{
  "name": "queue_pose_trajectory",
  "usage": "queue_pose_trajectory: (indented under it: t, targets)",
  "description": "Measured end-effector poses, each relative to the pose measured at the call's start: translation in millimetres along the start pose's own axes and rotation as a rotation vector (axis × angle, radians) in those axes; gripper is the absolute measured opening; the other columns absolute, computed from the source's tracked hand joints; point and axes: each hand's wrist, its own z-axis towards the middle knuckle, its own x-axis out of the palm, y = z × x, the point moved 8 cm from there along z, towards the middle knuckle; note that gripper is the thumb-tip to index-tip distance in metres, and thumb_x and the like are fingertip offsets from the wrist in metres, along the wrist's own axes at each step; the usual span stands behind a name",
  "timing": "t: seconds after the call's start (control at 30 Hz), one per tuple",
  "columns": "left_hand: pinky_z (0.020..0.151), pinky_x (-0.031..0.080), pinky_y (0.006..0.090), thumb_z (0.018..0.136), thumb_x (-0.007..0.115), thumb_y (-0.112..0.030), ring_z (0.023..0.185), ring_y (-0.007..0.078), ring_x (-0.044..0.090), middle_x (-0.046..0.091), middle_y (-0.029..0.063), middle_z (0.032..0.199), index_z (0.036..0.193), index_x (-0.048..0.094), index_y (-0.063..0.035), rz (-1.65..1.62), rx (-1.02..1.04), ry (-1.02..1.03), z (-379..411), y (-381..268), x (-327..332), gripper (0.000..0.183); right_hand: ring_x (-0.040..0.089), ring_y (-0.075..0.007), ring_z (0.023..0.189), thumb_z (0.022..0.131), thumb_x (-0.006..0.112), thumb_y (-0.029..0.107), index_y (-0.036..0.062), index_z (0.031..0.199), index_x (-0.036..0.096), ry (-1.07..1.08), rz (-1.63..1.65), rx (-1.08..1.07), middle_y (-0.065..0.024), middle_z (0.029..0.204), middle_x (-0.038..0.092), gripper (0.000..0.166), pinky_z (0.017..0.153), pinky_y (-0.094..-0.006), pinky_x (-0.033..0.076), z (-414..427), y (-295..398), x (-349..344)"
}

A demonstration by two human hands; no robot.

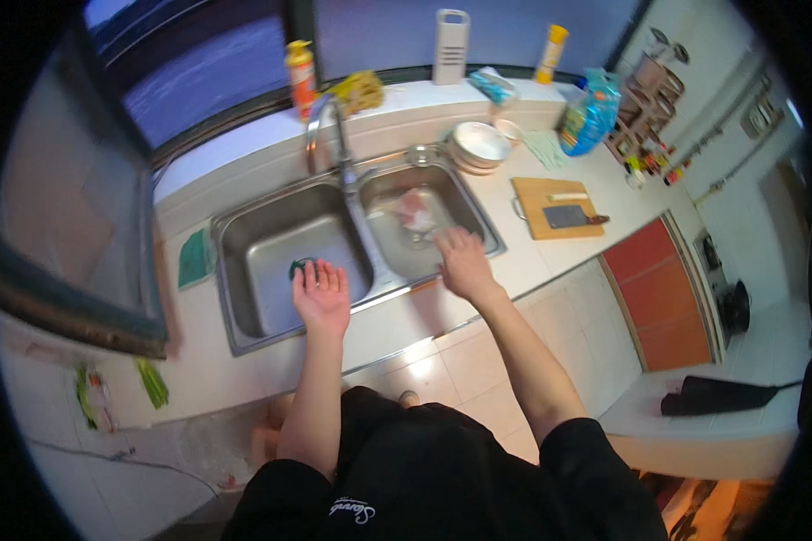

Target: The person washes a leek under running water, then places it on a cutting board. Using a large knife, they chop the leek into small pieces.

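My left hand [321, 297] is held palm up over the front of the left sink basin [277, 230], its fingers apart and nothing in it. Behind its fingertips a dark green thing lies in that basin. My right hand [463, 260], back upward and slightly blurred, hovers at the front right of the right basin [446, 189] and holds nothing that shows. A pinkish piece, which looks like raw meat [414, 209], lies in the right basin, just beyond the right fingertips. The metal faucet [344, 155] stands behind the divider between the basins.
Right of the sink, a cleaver [565, 216] and a pale stalk lie on a wooden cutting board [534, 193]. Stacked bowls [480, 145] stand behind the right basin. A green cloth [196, 258] lies left of the sink, with green vegetables [152, 383] nearer the front. An open window frame juts in at left.
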Motion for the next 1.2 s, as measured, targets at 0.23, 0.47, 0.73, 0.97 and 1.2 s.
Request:
queue_pose_trajectory:
  t: [0.23, 0.47, 0.73, 0.97, 1.2]
  targets:
    - [0.102, 0.041, 0.0389, 0.095, 0.057, -0.031, 0.102, 0.0165, 0.055, 0.057, 0.0030, 0.111, 0.125, 0.052, -0.0129, 0.283, -0.115, 0.133, 32, 158, 35, 0.035, 0.051, -0.0397, 0.122, 0.089, 0.064, 0.030, 0.0031, 0.129, 0.056, 0.116, 0.631, 0.366, -0.0251, 0.131, 0.054, 0.049, 0.104, -0.0404, 0.041, -108, -119, 9]
    - [0.096, 0.045, 0.0359, 0.098, 0.056, -0.023, 0.103, 0.0192, 0.055, 0.055, 0.0072, 0.117, 0.137, 0.045, -0.0067, 0.827, -0.205, 0.247, 70, 337, 63, 0.044, 0.057, -0.0369, 0.114, 0.088, 0.066, 0.027, -0.0009, 0.122, 0.060, 0.123, 0.683, 0.669, -0.0229, 0.119, 0.062, 0.044, 0.099, -0.0398, 0.046, -167, -294, 24]
    - [0.090, 0.045, 0.0274, 0.095, 0.060, -0.018, 0.100, 0.0146, 0.059, 0.063, 0.0081, 0.110, 0.129, 0.053, -0.0009, 1.343, -0.245, 0.598, 146, 557, 78, 0.039, 0.055, -0.0378, 0.115, 0.088, 0.064, 0.026, -0.0006, 0.127, 0.055, 0.219, 0.538, 0.821, -0.0222, 0.124, 0.057, 0.048, 0.099, -0.0420, 0.045, -168, -482, 67]
    - [0.092, 0.047, 0.0329, 0.089, 0.065, -0.012, 0.109, 0.0255, 0.059, 0.062, 0.0138, 0.117, 0.126, 0.058, -0.0023, 1.918, 0.223, 0.791, 207, 646, 110, 0.039, 0.045, -0.0368, 0.127, 0.084, 0.069, 0.026, 0.0002, 0.130, 0.052, 0.027, 0.101, 0.370, -0.0201, 0.136, 0.048, 0.056, 0.110, -0.0469, 0.034, -129, -598, 83]
    - [0.088, 0.046, 0.0408, 0.082, 0.067, -0.005, 0.100, 0.0345, 0.056, 0.058, 0.0155, 0.100, 0.111, 0.062, -0.0073, 2.252, 0.392, 0.762, 200, 651, 124, 0.030, 0.055, -0.0307, 0.103, 0.082, 0.070, 0.041, 0.0071, 0.110, 0.061, 0.271, 0.405, -0.030, -0.0113, 0.105, 0.056, 0.045, 0.093, -0.0463, 0.043, -140, -635, 129]
